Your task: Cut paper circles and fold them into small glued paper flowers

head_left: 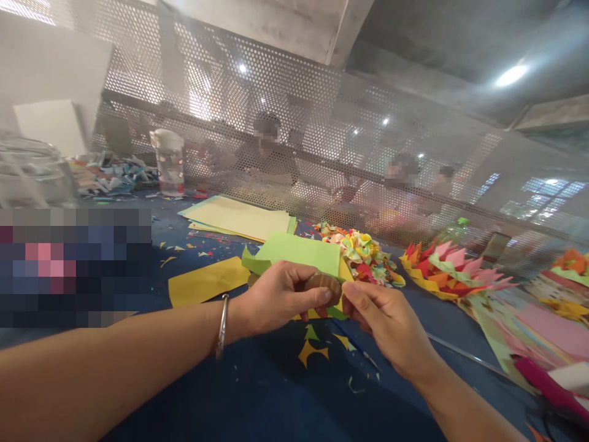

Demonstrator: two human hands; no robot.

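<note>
My left hand (288, 298), with a silver bangle at its wrist, is closed round a brown, round, ridged disc (326, 283). The thumb lies across the disc's front. Against the disc and the fingers leans a bright green paper sheet (301, 253), with yellow paper (345, 279) showing behind it. To the right, my right hand (384, 316) pinches its thumb and forefinger together beside the disc; whatever is between its fingertips is hidden. Below the hands lie a yellow paper offcut (313, 353) with curved cut edges and a small green scrap (311, 332).
Beyond lie a yellow strip (207, 281), a paper stack (243, 216) and a heap of small paper flowers (361, 248). Folded paper petals (453, 267) and a magenta-handled object (547, 387) are at right. A bottle (169, 162) and glass jar (34, 175) stand left, before a perforated screen (313, 141).
</note>
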